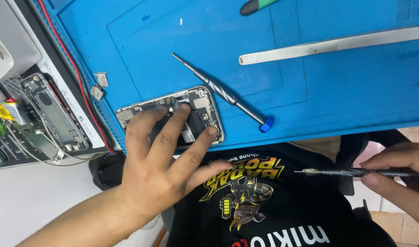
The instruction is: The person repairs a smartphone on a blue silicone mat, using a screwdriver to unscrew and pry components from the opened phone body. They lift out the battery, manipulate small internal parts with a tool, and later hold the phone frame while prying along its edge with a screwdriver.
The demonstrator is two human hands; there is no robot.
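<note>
While its back is off and the dark battery and boards lie bare, the opened phone [173, 116] sits at the blue mat's [337, 91] near edge, the left hand [161, 158] pressing spread fingers on it; the right hand [397, 176] has its grip pinched around black tweezers [351, 172].

Blue work mat [337, 91] covers most of my bench, evenly lit, no hard shadows. Left of mat, white bench surface [31, 201]. Below mat's right corner, beige tiled floor [392, 224]. Above-left of mat, pale grey box [10, 39].
</note>
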